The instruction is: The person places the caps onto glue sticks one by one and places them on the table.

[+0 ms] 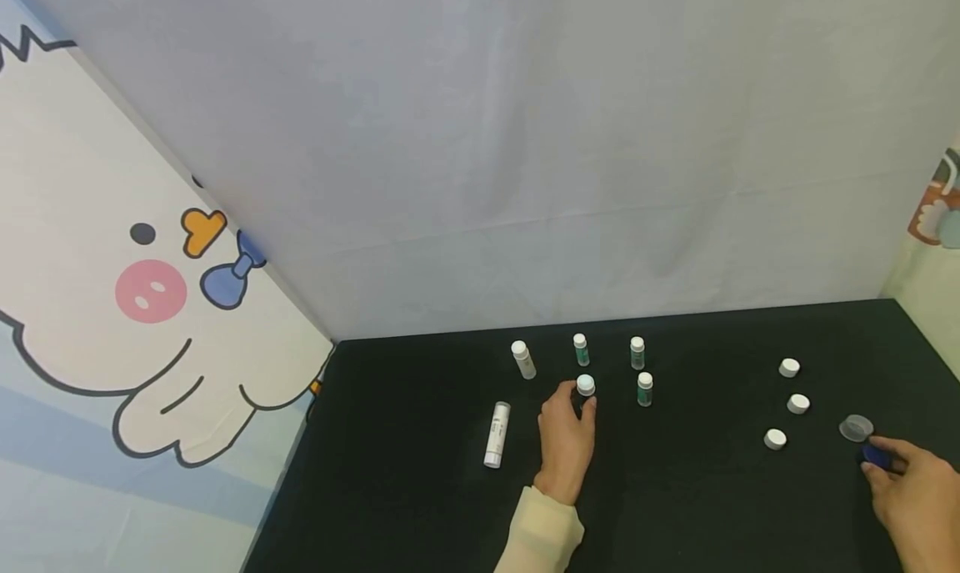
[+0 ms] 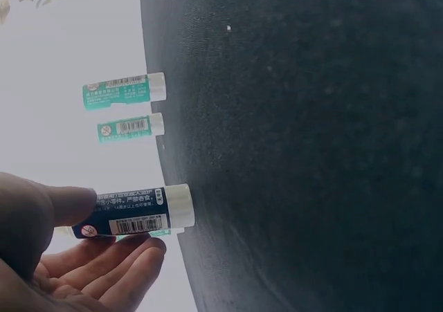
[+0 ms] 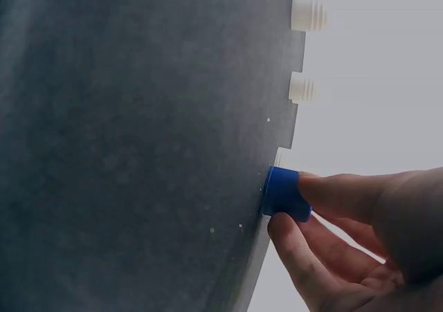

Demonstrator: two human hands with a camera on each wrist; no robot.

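In the head view my left hand [image 1: 567, 439] pinches a small bottle with a white cap [image 1: 586, 384] between thumb and fingers. Its navy label [image 2: 138, 215], printed with a barcode, shows in the left wrist view. Around that hand stand green-labelled small bottles [image 1: 645, 389] with white tops and a pale bottle [image 1: 523, 360] with a white cap. Far to the right, my right hand [image 1: 917, 490] grips a blue cap [image 3: 285, 193] by thumb and fingertips. A clear round lid [image 1: 856, 428] sits right beside the blue cap.
Left of my left hand is a long white tube [image 1: 497, 435]. Three white caps [image 1: 798, 404] lie between the bottles and my right hand. The black table [image 1: 390, 490] ends at a pale cloth backdrop [image 1: 525, 181], with a cartoon-printed panel [image 1: 90, 181] on the left.
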